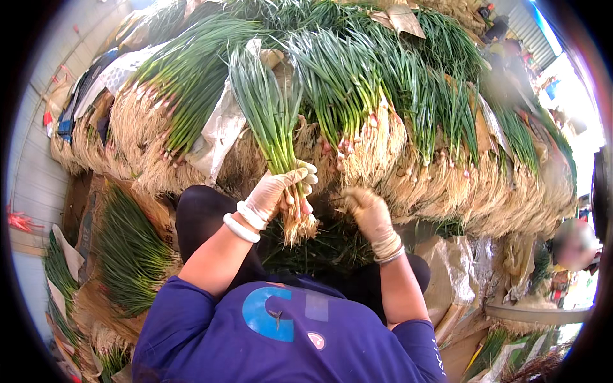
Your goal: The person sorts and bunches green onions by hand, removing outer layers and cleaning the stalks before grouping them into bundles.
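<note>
My left hand (282, 191), in a pale thin glove with a white bangle at the wrist, grips a bunch of green garlic (273, 119) just above its pinkish bulbs. The leaves point up and away from me, and the short tan roots (299, 230) hang below my fist. Apart from the bunch, to its right, is my gloved right hand (371, 215). Its fingers are curled and blurred; whether a brown wisp at the fingertips is held cannot be told. Loose green trimmings (316, 251) lie between my knees, below both hands.
A long heap of green garlic (340, 91) with tan roots spans the front. White sacking (222, 129) lies among it. At left, another pile (127, 253) rests on brown sacking (96, 306). Crumpled plastic sheeting (448, 270) and a curved metal bar (536, 313) are at right.
</note>
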Tool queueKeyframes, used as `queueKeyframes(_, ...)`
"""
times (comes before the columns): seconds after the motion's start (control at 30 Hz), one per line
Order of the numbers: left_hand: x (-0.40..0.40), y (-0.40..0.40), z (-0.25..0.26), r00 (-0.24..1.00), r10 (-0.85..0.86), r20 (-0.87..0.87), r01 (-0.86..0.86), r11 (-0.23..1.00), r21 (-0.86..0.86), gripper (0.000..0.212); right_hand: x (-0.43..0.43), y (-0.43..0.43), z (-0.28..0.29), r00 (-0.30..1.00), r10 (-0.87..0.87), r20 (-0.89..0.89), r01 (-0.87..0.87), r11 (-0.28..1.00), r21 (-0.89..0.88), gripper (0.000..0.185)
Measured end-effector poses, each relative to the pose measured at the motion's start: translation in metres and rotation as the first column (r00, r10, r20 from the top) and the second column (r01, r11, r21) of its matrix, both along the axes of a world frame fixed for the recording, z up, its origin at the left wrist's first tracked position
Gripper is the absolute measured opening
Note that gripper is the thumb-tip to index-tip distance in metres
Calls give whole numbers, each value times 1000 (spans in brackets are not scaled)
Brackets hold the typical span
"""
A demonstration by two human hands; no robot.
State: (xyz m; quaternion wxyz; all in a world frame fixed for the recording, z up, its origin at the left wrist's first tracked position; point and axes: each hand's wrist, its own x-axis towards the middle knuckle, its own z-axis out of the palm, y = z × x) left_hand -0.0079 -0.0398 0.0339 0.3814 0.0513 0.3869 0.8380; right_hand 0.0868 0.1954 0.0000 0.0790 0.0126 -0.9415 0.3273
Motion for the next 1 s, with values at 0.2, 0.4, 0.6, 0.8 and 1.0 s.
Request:
queueKeyframes(0.2,-6,-2,12,998,66,-4,-66,998,-24,34,-111,24,16,901,-325,-289,345,938,22,28)
queueKeyframes(0.4,-16,-11,-11,992,17,121,-18,1000,1,43,-131,1,34,918,-360,166,367,930,-14,27)
queueKeyframes(0.6,-15,-9,-17,985,-64,159,66,998,-13,42,-71,-50,53,980,-196,14,196,963,-183,15)
queueKeyframes(0.8,-11,-4,-15,983,-127,133,134,990,-43,35,-13,-89,45,1000,-19,20,25,906,-422,13)
queueKeyframes(1.0,-7,-32,7,982,-96,164,91,995,41,31,-44,-58,48,983,-171,-65,158,973,-168,12)
